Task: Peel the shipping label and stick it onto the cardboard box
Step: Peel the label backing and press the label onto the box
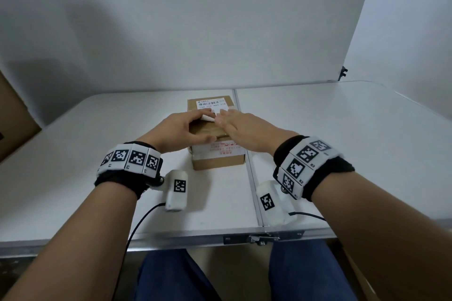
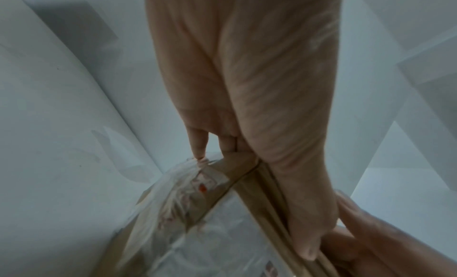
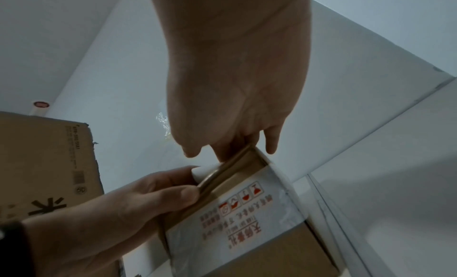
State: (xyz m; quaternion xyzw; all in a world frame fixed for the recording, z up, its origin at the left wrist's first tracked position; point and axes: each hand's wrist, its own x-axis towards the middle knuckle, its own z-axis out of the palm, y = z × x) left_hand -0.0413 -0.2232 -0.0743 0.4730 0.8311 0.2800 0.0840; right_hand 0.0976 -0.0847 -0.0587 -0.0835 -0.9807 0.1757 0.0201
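A small cardboard box (image 1: pixel 217 161) stands mid-table, with red-printed tape (image 3: pixel 237 212) on its near side. The white shipping label (image 1: pixel 212 104) with a barcode lies on the far part of the box top. Its near edge curls up as a white flap (image 1: pixel 208 118). My left hand (image 1: pixel 193 122) pinches that flap (image 3: pixel 201 170) between fingers and thumb. My right hand (image 1: pixel 232 121) lies flat beside it, its straight fingers pressing the label and box top. In the left wrist view the left hand (image 2: pixel 247 125) reaches over the box edge (image 2: pixel 247 183).
The white folding table (image 1: pixel 342 144) has a seam running just right of the box. A large brown carton (image 1: pixel 13 127) stands at the left edge, also in the right wrist view (image 3: pixel 44 164). A white backdrop closes the back, with a black clamp (image 1: pixel 343 72) on the right.
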